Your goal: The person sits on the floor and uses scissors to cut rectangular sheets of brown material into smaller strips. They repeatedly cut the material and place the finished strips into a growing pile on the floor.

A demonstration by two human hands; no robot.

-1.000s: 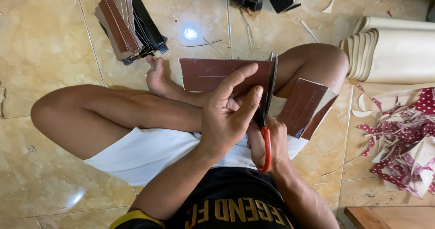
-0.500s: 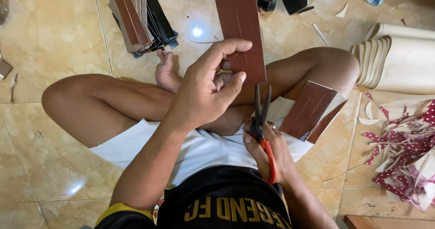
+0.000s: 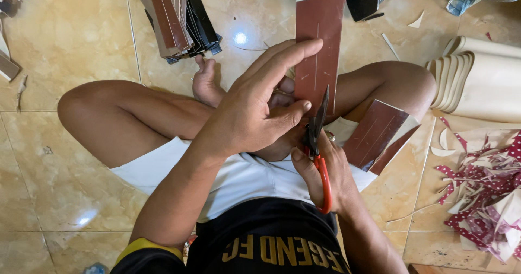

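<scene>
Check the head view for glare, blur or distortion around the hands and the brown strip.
Head view: bright glare spot on the glossy floor tiles; fainter one lower left. Left hand, scissors and brown strip look sharp under soft, even light. Tile lines bow slightly near the edges, suggesting a wide lens.

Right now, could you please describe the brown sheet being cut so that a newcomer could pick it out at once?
Start at the seated person's crossed legs on the tan tiled floor. Just above the knees, the left hand holds a long reddish-brown sheet upright while red-handled scissors in the right hand bite its lower edge. Unlike the folded brown piece on the thigh, it stands tall and bears thin scored lines.
</scene>
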